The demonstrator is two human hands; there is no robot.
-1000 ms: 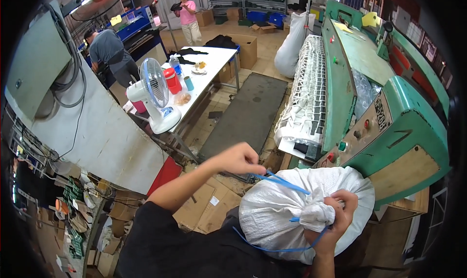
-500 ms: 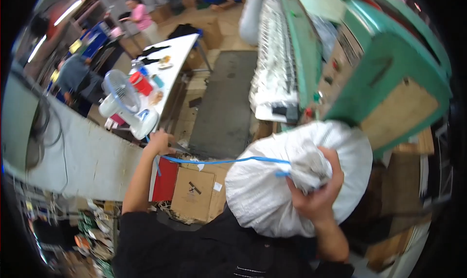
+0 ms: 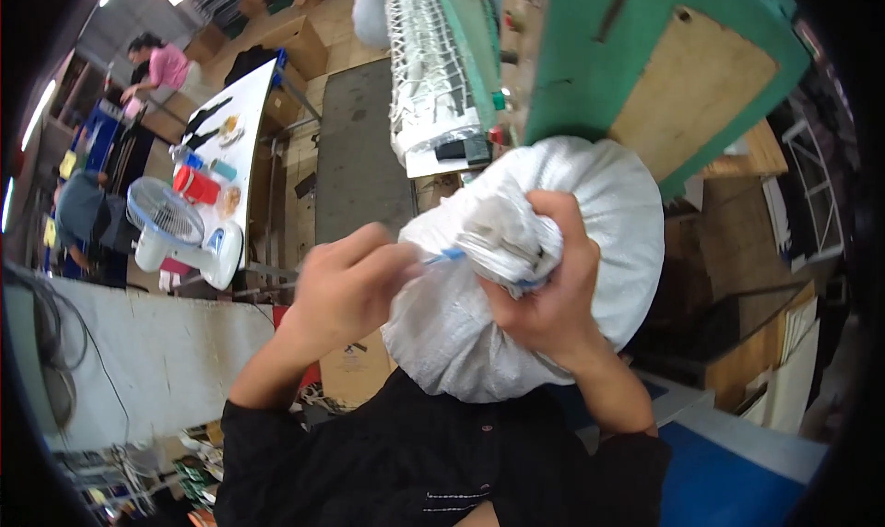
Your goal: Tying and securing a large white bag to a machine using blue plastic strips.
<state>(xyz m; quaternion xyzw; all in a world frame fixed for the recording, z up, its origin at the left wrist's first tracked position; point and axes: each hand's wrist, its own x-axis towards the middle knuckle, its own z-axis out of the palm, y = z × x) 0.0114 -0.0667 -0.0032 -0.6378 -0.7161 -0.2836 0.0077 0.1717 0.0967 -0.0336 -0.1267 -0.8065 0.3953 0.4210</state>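
Note:
A full white woven sack (image 3: 613, 195) bulges in front of me, its mouth gathered into a twisted neck (image 3: 502, 236). My right hand (image 3: 553, 287) is wrapped round that neck from the right side. Just left of it, my left hand (image 3: 355, 283) is closed on a blue strap (image 3: 444, 256), a short stretch of which shows between the fist and the neck. Motion smears the left fingertips a little. Some blue also peeks out under the neck by my right thumb.
Behind the sack stands a green machine (image 3: 590, 75) with a netted white bed (image 3: 429, 66). A white table (image 3: 253, 144) at left bears a red jug (image 3: 195, 186); a fan (image 3: 175, 227) stands by it. A cardboard sheet (image 3: 355, 375) lies below. Two people are farther off at left.
My left hand has come in from far left to beside the sack's neck. The long taut stretch of blue strap is now short. My view has shifted to the right.

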